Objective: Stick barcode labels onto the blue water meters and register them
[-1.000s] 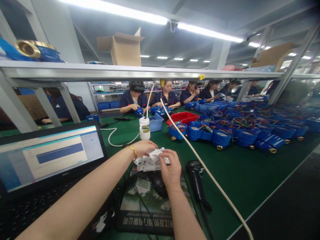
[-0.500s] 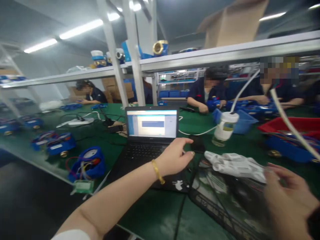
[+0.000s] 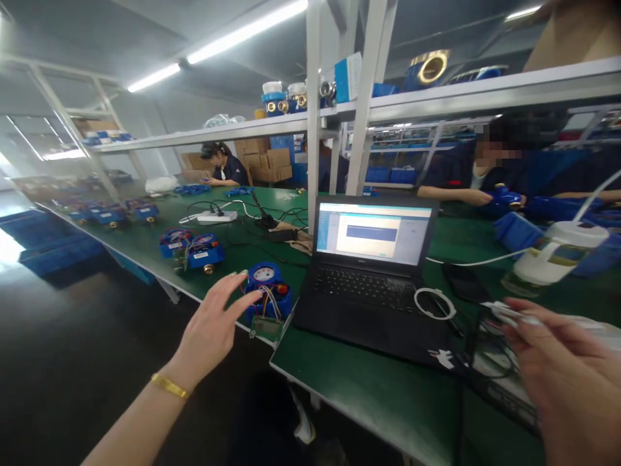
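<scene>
My left hand reaches out with thumb and forefinger apart, holding nothing. Its fingertips overlap the near side of a blue water meter; whether they touch it I cannot tell. The meter has a round dial, coloured wires and a green circuit board hanging at the table edge. At the right, my right hand pinches a thin whitish item whose kind is unclear. This hand is over a patterned mat beside an open black laptop, whose screen is lit.
A white cable loop lies on the laptop's right edge, near a dark phone. A lidded jar with a straw stands beyond. More blue meters and a power strip occupy the left. Co-workers sit across the table; a shelf runs overhead.
The view has swung left. My left hand has gone from over the laptop to the blue meter. My right hand now has a thin whitish item between its fingers.
</scene>
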Tool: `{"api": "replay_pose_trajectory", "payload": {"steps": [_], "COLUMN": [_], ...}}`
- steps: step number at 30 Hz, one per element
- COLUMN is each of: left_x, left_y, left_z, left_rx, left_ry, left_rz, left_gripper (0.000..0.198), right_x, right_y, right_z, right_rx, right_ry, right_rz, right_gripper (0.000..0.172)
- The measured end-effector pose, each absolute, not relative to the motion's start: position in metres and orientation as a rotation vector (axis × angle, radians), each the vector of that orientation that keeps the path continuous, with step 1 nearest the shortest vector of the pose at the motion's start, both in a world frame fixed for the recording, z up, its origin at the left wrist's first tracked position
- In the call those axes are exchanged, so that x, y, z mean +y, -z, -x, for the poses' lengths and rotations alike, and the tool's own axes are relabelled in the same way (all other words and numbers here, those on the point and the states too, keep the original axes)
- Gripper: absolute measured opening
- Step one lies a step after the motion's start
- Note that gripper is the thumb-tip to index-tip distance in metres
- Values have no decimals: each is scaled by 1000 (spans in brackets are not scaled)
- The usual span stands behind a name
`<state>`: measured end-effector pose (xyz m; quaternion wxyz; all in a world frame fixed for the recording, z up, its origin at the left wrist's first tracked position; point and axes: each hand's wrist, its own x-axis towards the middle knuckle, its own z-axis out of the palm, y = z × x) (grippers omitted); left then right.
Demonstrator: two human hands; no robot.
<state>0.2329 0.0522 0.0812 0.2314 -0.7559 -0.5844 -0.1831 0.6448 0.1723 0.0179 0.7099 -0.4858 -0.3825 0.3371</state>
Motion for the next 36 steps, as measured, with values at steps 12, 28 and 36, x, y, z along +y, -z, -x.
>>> {"api": "replay_pose_trajectory", "payload": {"steps": [12,28,36], "left_x": [128,170,173], "left_y": [-105,-57,-52], "left_z": [-215,-216,-220], "left_rx": [-1348,-2383,-2313], "left_ry": [232,2441,2523], "left_rz": [2969,1951,1761], "left_gripper": [25,12,12], "right_x": [132,133,134], "right_y": [1,22,28], "right_z": [-524,-390,-358], "right_rx": [-1170,-1314,-1279], "right_ry": [-1137,-1148,-1082], "right_rz": [889,685,757], "right_gripper": [37,17,11]}}
